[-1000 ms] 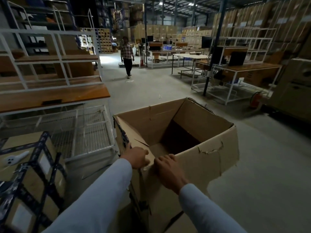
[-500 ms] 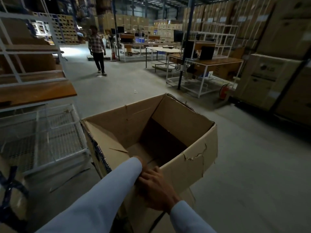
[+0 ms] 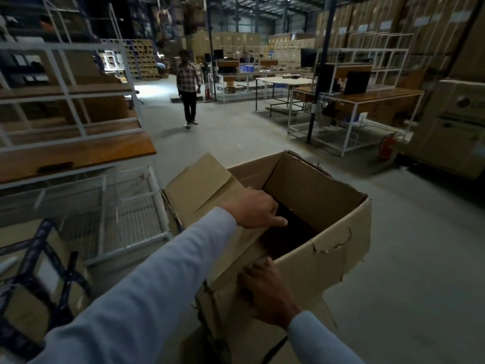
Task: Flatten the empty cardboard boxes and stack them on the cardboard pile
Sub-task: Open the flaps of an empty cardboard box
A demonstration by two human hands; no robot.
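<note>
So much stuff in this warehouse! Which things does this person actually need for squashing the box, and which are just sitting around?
In the job:
- open cardboard box, torn at its near right edge
- left hand on the box's left flap
- right hand gripping the near corner

Just around:
- wooden-topped shelving
- strapped carton
- workbench
- red fire extinguisher
- person in a checked shirt
</note>
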